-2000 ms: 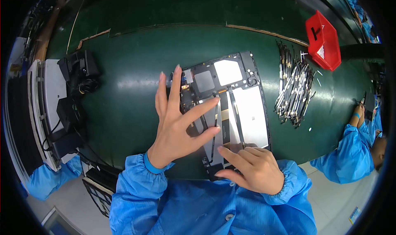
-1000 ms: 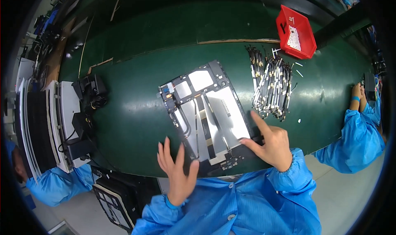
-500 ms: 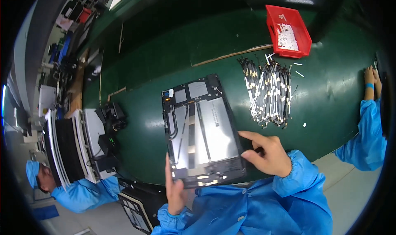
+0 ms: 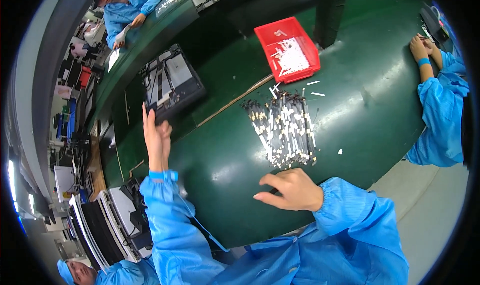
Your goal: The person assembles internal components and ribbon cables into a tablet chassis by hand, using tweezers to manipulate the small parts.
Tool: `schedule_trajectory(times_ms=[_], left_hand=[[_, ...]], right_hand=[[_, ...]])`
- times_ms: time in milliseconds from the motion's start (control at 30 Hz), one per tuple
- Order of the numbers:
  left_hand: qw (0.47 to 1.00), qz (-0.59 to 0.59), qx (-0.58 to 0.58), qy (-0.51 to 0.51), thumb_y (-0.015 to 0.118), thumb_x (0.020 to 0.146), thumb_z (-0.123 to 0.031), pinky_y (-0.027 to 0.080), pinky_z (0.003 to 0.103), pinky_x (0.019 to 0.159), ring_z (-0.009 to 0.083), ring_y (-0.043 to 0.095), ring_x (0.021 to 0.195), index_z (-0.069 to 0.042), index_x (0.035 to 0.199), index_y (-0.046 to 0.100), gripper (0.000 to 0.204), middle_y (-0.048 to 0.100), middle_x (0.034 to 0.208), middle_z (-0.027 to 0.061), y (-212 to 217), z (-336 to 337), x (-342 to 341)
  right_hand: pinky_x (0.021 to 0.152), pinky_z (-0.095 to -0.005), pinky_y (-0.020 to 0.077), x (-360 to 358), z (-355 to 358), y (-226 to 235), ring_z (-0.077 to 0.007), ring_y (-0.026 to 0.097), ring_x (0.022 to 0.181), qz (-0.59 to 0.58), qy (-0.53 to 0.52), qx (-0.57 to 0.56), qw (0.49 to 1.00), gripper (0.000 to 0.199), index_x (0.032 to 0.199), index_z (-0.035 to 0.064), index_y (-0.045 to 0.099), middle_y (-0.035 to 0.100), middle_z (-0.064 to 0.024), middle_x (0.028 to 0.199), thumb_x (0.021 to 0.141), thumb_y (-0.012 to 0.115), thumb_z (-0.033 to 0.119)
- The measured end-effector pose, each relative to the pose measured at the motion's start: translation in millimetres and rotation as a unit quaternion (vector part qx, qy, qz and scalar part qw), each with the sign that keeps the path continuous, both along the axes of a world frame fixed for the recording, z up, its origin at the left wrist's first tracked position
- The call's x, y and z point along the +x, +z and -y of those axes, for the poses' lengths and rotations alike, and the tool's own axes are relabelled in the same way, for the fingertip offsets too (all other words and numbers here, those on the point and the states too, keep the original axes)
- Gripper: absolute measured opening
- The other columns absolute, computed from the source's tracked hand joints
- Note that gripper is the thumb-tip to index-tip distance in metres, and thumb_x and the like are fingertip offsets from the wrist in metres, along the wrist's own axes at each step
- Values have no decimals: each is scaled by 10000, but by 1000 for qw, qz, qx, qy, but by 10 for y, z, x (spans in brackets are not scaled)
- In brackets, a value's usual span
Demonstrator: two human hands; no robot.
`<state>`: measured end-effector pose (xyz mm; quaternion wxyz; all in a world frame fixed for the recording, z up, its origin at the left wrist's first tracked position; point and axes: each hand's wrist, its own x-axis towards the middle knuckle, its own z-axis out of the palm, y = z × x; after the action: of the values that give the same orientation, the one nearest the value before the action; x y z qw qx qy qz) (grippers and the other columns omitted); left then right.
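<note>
The green surface fills most of the view, curving away toward a raised ledge at the far side. A wide bare stretch lies between the two hands and runs on toward the right rim, where another person's blue-sleeved arm rests with its hand near the far corner.

One dark flat panel assembly, with pale metal plates and thin cables on its upper face, sits far to the left against the ledge. The left hand reaches out to its near edge, fingers extended and nearly straight; the fingertips meet the edge, and the grip is loose, with nothing clasped in it.

One red bin stands beyond the middle, holding small white parts. A dark upright post rises just behind it.

Near the middle lies one heap of thin metal strips, too many to count, with a few white bits scattered beside it. It stands between the right hand and the bin.

The right hand lies at the near edge, just short of the heap, fingers curled slackly and holding nothing.

Left of the surface stand racks of stacked trays. Two more people in blue show at the upper and lower left corners.
</note>
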<state>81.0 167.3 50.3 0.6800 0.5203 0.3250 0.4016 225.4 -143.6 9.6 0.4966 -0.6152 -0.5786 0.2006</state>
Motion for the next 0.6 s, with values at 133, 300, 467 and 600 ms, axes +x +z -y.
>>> schedule_trajectory(times_ms=[133, 300, 467, 600], left_hand=[[997, -40, 6, 62, 462, 990, -150, 482, 253, 692, 216, 603, 864, -123, 1499, 154, 595, 486, 1223, 129, -423, -629, 210], [986, -7, 125, 111, 499, 984, -212, 389, 341, 1046, 308, 472, 1249, -50, 1500, 25, 719, 211, 1489, 225, -651, -464, 422], [867, -225, 436, 90, 597, 870, -77, 425, 395, 972, 315, 501, 1186, -47, 1323, 462, 474, 277, 1456, 183, -690, 284, 445], [758, -382, 527, -39, 578, 886, -208, 216, 492, 1109, 357, 319, 1361, -104, 1352, 476, 488, 395, 1437, 166, -708, 794, 442]], right_hand=[[473, -379, 463, -28, 33, -48, -290, 583, 497, 36, 12, 6, 999, 341, 766, 37, 583, 569, -111, 553, 829, 686, 356], [453, -390, 440, -78, 9, -35, -300, 547, 468, 53, 27, 14, 998, 404, 670, 40, 523, 513, -119, 506, 843, 665, 375], [483, -371, 447, -91, -46, 1, -281, 557, 506, 74, 76, -8, 994, 389, 665, 48, 519, 520, -102, 537, 828, 680, 363], [509, -358, 459, -191, -24, -100, -258, 576, 527, 154, 106, -32, 982, 336, 654, 58, 505, 541, -89, 561, 820, 684, 289]])
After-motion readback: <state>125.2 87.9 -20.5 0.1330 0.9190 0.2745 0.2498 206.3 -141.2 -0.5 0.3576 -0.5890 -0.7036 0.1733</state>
